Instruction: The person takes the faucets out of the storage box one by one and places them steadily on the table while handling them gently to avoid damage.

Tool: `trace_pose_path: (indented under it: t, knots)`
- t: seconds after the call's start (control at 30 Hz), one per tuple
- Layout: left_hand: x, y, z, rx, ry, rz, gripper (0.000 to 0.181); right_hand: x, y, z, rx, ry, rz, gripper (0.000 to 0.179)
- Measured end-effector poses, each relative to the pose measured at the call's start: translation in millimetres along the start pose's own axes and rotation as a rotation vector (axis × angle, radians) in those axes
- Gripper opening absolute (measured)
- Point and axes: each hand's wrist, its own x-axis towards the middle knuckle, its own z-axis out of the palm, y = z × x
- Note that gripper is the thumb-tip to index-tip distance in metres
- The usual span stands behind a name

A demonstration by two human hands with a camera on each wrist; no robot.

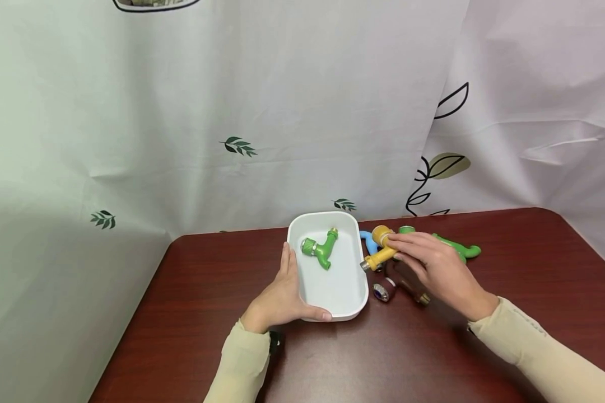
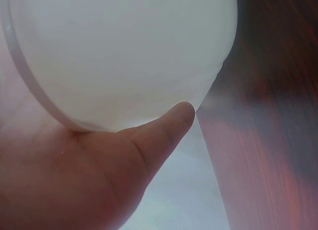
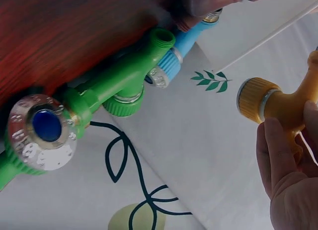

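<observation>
Beside the white tray point(image 1: 340, 313), my left hand point(image 1: 278, 296) lies against its near left corner, fingers straight along the left wall. The left thumb point(image 2: 169, 128) presses flat on the tray's outside. Inside the tray lies a green tap point(image 1: 325, 250) with a ribbed knob. My right hand point(image 1: 443, 268) pinches a yellow tap point(image 1: 380, 256) between fingers and thumb, its threaded metal end over the tray's right rim. In the right wrist view the knob of this yellow tap point(image 3: 258, 100) points away from the fingers.
Right of the tray are a blue tap point(image 1: 369, 242) and a brown tap point(image 1: 385, 289), partly under the right hand. Green taps point(image 3: 121, 76) lie behind that hand. A white patterned curtain point(image 1: 262, 112) hangs behind the dark red wooden table point(image 1: 217, 280).
</observation>
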Motion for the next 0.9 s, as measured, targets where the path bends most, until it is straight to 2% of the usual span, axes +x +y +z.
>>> trace_pose_path:
  t: [0.33,0.47,0.5,0.63,0.9]
  knots:
    - [-0.1,-0.6,0.0,-0.017,-0.005,0.011,0.155,-12.4,-0.7,-5.8,-0.014,-0.017,0.000,0.048]
    - [-0.1,-0.5,-0.4,-0.014,-0.007,0.014,0.154,-18.5,-0.6,-8.5,0.014,-0.024,-0.013,0.028]
    - [0.0,-0.5,-0.4,-0.012,-0.008,0.015,0.154,-19.8,-0.6,-9.1,0.019,-0.024,-0.017,0.028]
    - [-0.3,-0.3,-0.4,-0.006,-0.007,0.020,0.154,-24.0,-1.3,-10.6,0.020,-0.019,-0.029,0.051]
    - [-0.2,-1.2,0.3,-0.005,-0.006,0.018,0.154,-32.9,-1.7,-13.6,0.007,-0.021,-0.042,0.051]
